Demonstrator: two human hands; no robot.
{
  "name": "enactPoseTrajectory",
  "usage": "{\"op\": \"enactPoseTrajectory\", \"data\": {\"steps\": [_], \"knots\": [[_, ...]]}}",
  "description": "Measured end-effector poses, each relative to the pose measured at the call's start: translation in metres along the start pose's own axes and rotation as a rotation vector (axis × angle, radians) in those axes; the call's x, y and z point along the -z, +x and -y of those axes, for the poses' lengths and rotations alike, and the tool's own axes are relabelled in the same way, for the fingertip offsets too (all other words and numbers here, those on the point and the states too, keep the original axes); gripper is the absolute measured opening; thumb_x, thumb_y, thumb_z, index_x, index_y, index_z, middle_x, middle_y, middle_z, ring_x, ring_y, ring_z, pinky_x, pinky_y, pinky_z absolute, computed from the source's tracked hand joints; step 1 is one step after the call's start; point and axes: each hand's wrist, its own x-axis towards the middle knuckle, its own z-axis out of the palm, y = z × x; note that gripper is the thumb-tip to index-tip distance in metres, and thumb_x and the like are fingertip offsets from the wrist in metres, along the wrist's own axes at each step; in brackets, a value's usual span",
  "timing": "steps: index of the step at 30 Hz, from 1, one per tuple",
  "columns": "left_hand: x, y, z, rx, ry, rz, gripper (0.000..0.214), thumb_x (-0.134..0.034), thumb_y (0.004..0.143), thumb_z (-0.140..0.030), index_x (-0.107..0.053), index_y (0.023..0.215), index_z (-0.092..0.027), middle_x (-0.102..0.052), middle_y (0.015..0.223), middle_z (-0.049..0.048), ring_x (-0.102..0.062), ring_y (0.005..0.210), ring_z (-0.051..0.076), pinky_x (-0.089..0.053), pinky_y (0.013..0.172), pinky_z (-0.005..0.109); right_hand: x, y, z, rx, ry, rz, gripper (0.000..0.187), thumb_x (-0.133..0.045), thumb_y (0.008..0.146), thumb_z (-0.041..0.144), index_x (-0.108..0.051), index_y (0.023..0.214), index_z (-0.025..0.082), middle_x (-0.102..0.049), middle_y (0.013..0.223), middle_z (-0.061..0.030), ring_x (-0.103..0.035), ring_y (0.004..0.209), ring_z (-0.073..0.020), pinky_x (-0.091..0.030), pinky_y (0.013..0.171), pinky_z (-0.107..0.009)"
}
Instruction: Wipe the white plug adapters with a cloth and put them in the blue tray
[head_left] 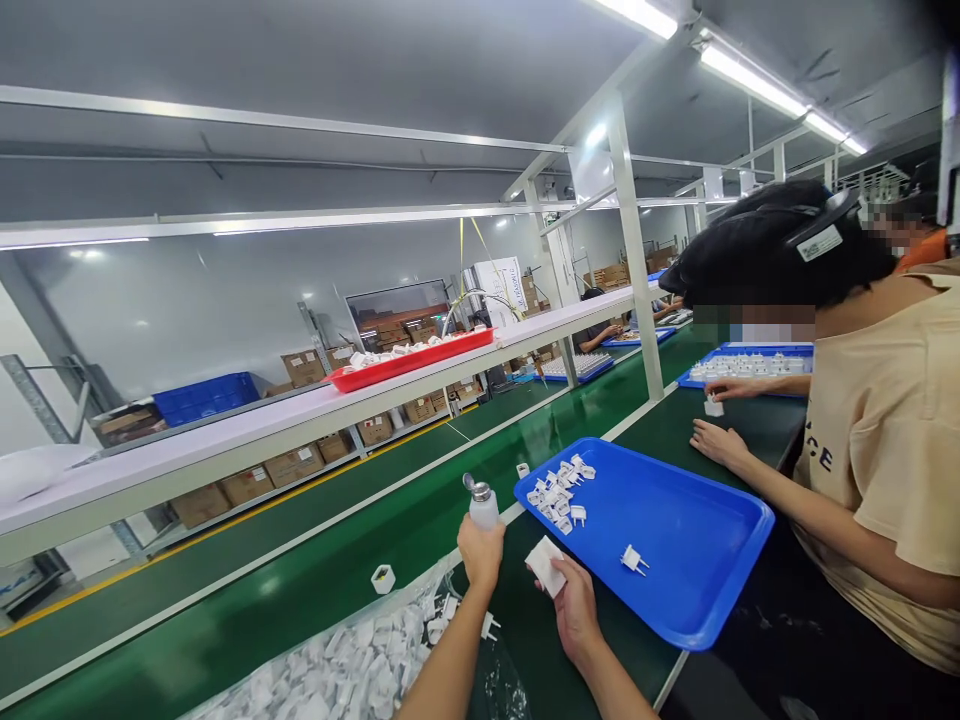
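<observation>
My left hand (480, 552) is closed around a white pump bottle (484, 508) with a metal top, whose lid is flipped up. In my right hand (577, 605) is a folded white cloth (546, 566), gripped between thumb and fingers. Just right of that hand lies a blue tray (675, 500), with a heap of white plug adapters (559, 490) in its far left corner and one single plug adapter (634, 558) nearer me. Below my left forearm, a clear plastic bag (330, 660) is full of white adapter pieces.
One white piece (382, 578) sits on the green belt (300, 600). A red tray (412, 362) of white parts rests on the raised shelf (225, 440). At right, a co-worker (885, 430) handles a white piece beside another blue tray (750, 350). A white post (634, 250) stands beyond.
</observation>
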Motion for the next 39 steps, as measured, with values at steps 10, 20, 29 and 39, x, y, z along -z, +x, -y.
{"op": "enactPoseTrajectory", "data": {"steps": [10,20,29,39], "knots": [[-0.012,-0.011,-0.040,0.201,-0.097,0.058,0.037,-0.064,0.096,-0.038,-0.060,0.128,-0.018,-0.065,0.127,0.0097,-0.067,0.106,0.024,-0.059,0.089,0.046,0.003,-0.002,-0.002,0.083,-0.147,0.045,0.027,-0.066,0.097,0.036,-0.065,0.116,0.015,-0.068,0.113,-0.0056,-0.069,0.093,-0.0205,-0.060,0.078,-0.038],[0.040,-0.027,0.025,-0.133,0.053,0.499,0.034,-0.065,0.096,-0.036,-0.063,0.124,-0.017,-0.066,0.124,0.0088,-0.068,0.103,0.023,-0.059,0.086,0.043,0.018,-0.011,0.000,0.087,-0.304,0.151,0.033,-0.063,0.099,0.041,-0.065,0.120,0.016,-0.069,0.116,-0.0070,-0.069,0.096,-0.0212,-0.059,0.083,-0.041],[0.075,-0.086,0.047,-0.336,0.193,0.603,0.031,-0.066,0.096,-0.035,-0.064,0.123,-0.020,-0.066,0.126,0.0087,-0.067,0.108,0.024,-0.058,0.091,0.045,0.014,-0.023,0.010,0.141,-0.623,0.135,0.031,-0.063,0.098,0.042,-0.067,0.116,0.017,-0.070,0.117,-0.0063,-0.069,0.098,-0.0222,-0.057,0.087,-0.042],[0.083,-0.202,0.037,-0.121,0.003,0.492,0.037,-0.059,0.091,-0.029,-0.066,0.127,-0.021,-0.065,0.132,0.0154,-0.059,0.124,0.029,-0.046,0.106,0.040,0.012,-0.026,0.015,0.110,-0.709,0.103,0.031,-0.062,0.099,0.043,-0.067,0.115,0.017,-0.070,0.116,-0.0065,-0.069,0.098,-0.0218,-0.057,0.088,-0.042]]}}
